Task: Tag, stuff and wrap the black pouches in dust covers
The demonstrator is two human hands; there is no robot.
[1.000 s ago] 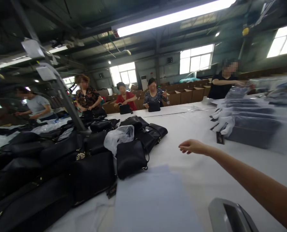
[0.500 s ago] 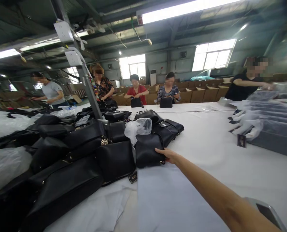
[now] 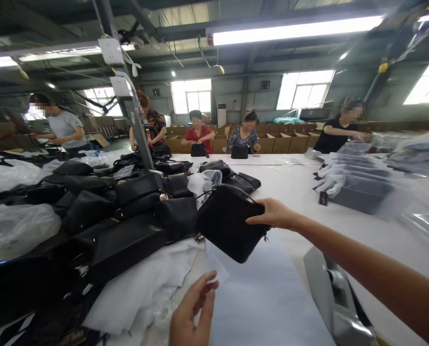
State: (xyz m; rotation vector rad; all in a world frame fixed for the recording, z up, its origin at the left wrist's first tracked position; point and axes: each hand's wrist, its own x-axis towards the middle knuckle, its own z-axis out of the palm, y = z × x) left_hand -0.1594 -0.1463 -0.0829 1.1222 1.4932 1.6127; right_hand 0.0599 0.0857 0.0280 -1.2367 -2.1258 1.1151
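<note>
A small black bag [image 3: 232, 223] hangs tilted above the table, with my right hand [image 3: 274, 214] gripping its right edge. Its thin strap loops over the top, and a zipper pull dangles at the right corner. Below and to the left of the bag is my left hand [image 3: 196, 307], fingers apart and curved, touching nothing. Under both lies a stack of pale sheets [image 3: 258, 298]. Many black bags [image 3: 128, 245] are piled on the left, and one of them [image 3: 176, 218] lies just beside the held bag.
A grey device [image 3: 335, 298] stands at the lower right. Bags in clear plastic [image 3: 362, 192] lie in a row on the white table [image 3: 290, 187]. A metal post [image 3: 142, 134] rises behind the pile. Several people work across the table, before cardboard boxes [image 3: 297, 142].
My right hand has lifted the black bag off the table and tilted it. My left hand has come into view from below. The view has shifted, showing more of the right side.
</note>
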